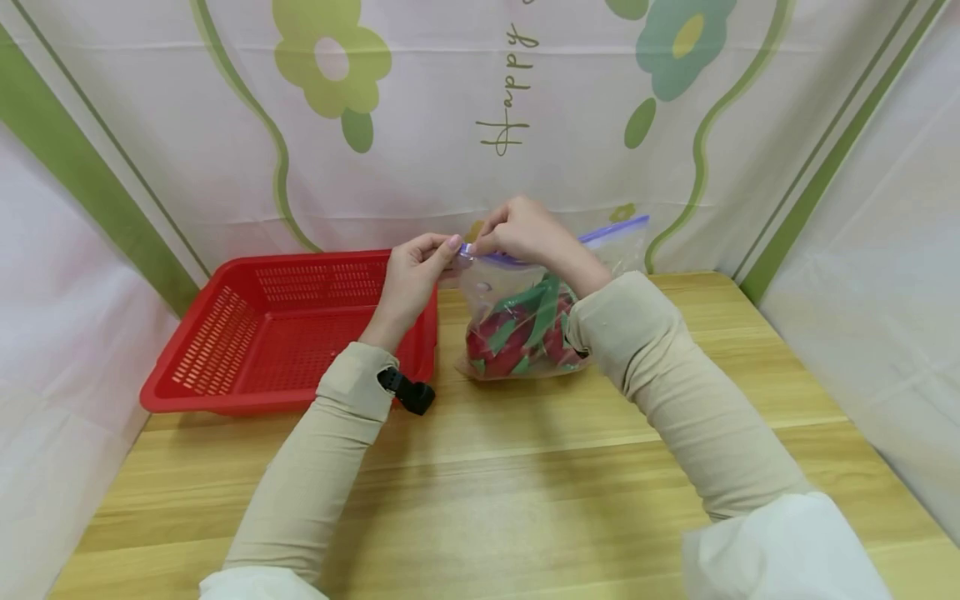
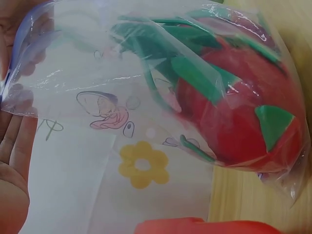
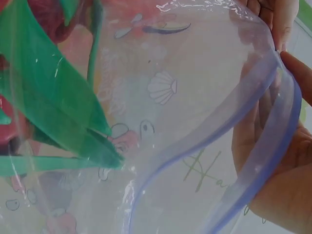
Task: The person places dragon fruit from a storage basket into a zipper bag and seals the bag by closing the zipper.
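A clear zip bag (image 1: 477, 293) with a purple zip strip (image 3: 285, 141) stands upright on the table. Inside lie red dragon fruits (image 1: 510, 337) with green scales, also large in the left wrist view as a dragon fruit (image 2: 239, 112). My left hand (image 1: 411, 279) pinches the left end of the bag's mouth between thumb and fingers. Right beside it, my right hand (image 1: 528, 233) pinches the same zip edge, with the forearm passing over the bag. In the right wrist view, the two zip strips stand apart along part of the mouth. Printed shells show on the plastic.
A red plastic basket (image 1: 300, 400) with slotted walls stands left of the bag, close to my left forearm. The wooden table (image 1: 480, 500) extends in front. A white cloth with flowers (image 1: 420, 167) hangs behind, and white cloth panels flank both sides.
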Demonstrator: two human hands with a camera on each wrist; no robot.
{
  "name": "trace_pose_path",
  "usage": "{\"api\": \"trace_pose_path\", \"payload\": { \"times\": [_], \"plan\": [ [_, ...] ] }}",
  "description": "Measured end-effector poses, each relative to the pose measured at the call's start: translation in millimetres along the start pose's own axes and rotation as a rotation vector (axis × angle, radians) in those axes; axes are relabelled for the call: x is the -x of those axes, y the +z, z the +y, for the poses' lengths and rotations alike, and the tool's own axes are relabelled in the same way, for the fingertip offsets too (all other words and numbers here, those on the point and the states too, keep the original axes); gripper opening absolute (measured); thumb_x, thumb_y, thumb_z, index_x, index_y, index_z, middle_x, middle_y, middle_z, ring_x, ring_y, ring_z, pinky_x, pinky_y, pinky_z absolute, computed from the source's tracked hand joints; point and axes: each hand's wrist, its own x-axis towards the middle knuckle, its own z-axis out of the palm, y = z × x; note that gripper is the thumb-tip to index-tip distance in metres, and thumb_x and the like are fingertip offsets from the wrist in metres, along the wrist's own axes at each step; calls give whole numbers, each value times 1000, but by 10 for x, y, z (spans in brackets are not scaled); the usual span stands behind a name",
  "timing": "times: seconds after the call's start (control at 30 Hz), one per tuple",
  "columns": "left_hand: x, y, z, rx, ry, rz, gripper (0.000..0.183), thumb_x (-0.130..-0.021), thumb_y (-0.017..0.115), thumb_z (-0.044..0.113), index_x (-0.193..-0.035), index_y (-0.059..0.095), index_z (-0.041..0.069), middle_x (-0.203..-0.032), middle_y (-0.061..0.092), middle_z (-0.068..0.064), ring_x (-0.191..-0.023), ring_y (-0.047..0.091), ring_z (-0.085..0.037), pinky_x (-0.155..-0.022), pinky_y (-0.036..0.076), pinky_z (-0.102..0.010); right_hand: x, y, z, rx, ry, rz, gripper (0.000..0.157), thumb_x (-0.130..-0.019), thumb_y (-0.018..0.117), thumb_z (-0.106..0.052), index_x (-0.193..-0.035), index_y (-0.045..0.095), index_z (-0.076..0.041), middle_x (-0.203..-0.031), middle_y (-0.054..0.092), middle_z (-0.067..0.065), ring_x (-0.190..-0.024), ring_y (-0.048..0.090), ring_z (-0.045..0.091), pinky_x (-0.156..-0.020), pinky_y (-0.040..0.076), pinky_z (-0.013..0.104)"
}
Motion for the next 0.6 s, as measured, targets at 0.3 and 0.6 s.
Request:
{"api": "trace_pose_path", "payload": {
  "times": [0.3,0.6],
  "plan": [
    [-35,18,13,35,-1,100,26,-94,59,20,-103,66,-3,-74,64,12,-71,62,0,-75,55,-17,84,-186,114,17,43,-38,30,-85,67,-26,-107,73,-7,-113,70,10,-96,59,19,-81,46,29],
    [-22,181,67,156,-126,-71,25,-95,58,23,-119,58,13,-125,65,-8,-99,64,-10,-88,52,-24,122,-214,200,-9,-4,-66,24,-90,64,-24,-101,73,-5,-101,72,6,-86,56,13,-75,44,25]
  ]
}}
